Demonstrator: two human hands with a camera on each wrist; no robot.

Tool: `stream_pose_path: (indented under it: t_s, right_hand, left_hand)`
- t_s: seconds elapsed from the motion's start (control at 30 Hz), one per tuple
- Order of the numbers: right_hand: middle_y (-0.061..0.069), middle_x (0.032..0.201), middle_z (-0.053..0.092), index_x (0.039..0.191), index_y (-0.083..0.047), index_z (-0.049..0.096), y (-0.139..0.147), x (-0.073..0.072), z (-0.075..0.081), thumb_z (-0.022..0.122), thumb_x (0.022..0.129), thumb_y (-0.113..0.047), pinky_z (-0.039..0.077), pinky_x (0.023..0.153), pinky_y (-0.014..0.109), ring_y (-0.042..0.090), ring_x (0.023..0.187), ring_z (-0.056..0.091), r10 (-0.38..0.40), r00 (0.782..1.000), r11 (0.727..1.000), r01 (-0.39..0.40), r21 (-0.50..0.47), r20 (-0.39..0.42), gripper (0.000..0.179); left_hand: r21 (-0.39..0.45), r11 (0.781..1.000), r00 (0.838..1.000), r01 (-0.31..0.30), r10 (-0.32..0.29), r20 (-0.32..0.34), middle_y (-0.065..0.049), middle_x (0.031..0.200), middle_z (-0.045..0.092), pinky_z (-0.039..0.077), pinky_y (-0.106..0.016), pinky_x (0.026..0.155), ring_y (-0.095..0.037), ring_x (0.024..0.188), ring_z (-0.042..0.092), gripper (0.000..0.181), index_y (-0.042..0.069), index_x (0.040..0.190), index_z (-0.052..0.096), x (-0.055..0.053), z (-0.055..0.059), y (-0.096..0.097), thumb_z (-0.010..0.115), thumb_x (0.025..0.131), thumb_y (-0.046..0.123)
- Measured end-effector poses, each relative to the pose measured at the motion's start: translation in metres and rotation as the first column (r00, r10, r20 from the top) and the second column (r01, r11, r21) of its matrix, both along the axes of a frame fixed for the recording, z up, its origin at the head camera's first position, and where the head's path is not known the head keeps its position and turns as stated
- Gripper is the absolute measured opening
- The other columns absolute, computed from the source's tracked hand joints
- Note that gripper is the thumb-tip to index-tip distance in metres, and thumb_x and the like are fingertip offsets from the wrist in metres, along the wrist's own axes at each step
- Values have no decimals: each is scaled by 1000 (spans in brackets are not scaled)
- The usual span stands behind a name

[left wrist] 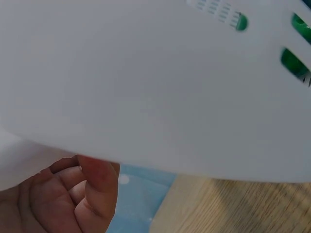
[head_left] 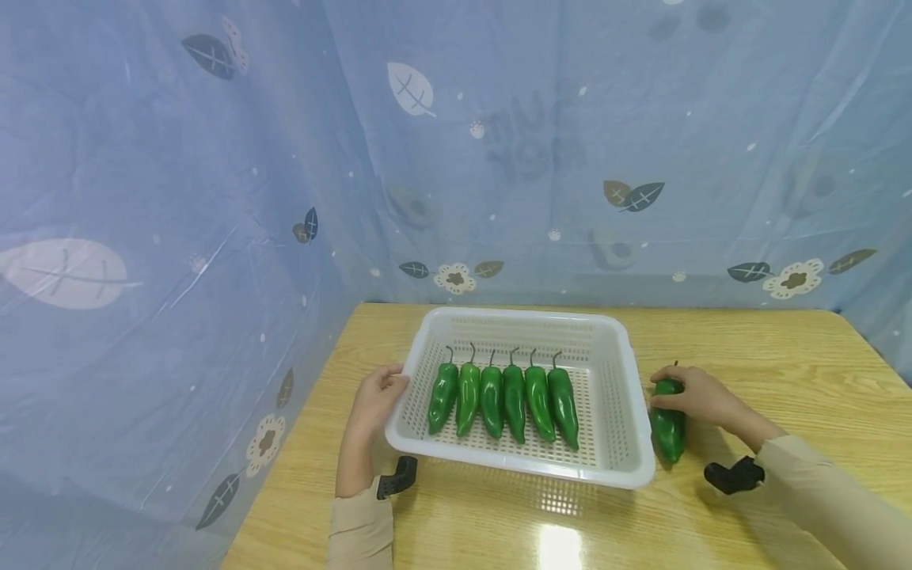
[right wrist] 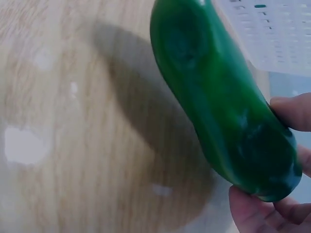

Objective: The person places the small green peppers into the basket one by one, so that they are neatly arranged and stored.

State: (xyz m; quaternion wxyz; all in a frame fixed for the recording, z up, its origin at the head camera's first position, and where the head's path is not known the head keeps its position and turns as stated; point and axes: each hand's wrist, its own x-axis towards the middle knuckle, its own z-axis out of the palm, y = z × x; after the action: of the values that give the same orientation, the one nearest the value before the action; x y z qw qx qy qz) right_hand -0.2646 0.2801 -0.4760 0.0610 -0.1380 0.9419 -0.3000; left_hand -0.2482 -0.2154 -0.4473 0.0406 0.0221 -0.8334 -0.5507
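Note:
A white plastic basket [head_left: 613, 380] with slotted walls holds several long green peppers [head_left: 492, 400] in a row, their stems toward the far side. My left hand [head_left: 378, 396] grips the basket's left rim; in the left wrist view its curled fingers [left wrist: 99, 187] sit at the rim's edge and the basket wall fills most of the picture. Right of the basket, my right hand [head_left: 694, 393] holds another green pepper [head_left: 669, 431] near its stem end. In the right wrist view that pepper [right wrist: 209, 97] lies between thumb and fingers, casting a shadow on the table.
The wood-grain table [head_left: 769, 348] carries the basket. A blue patterned sheet [head_left: 541, 158] hangs behind the table and along its left side. Black devices are strapped at the left wrist [head_left: 397, 477] and the right wrist [head_left: 734, 476].

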Motion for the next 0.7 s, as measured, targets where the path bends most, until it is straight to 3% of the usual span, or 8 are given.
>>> stream_pose_path:
  t_s: [0.23, 0.7]
  right_hand:
    - [31, 114, 58, 119, 7, 56, 2, 2, 16, 68, 87, -28, 54, 65, 39, 35, 92, 61, 7, 999, 999, -8, -42, -39, 49]
    - [22, 106, 61, 121, 3, 57, -1, 5, 58, 69, 86, -28, 50, 61, 32, 26, 85, 59, 0, 992, 1000, -4, -25, -127, 48]
  left_hand:
    - [-1, 1000, 1000, -1, 1, 0, -21, 107, 65, 60, -35, 69, -29, 88, 68, 37, 2, 130, 52, 1, 0, 1, 52, 96, 19]
    - [-13, 1000, 1000, -4, 4, 12, -19, 107, 65, 60, -35, 69, -27, 88, 68, 38, 3, 130, 52, -1, -1, 0, 52, 96, 20]
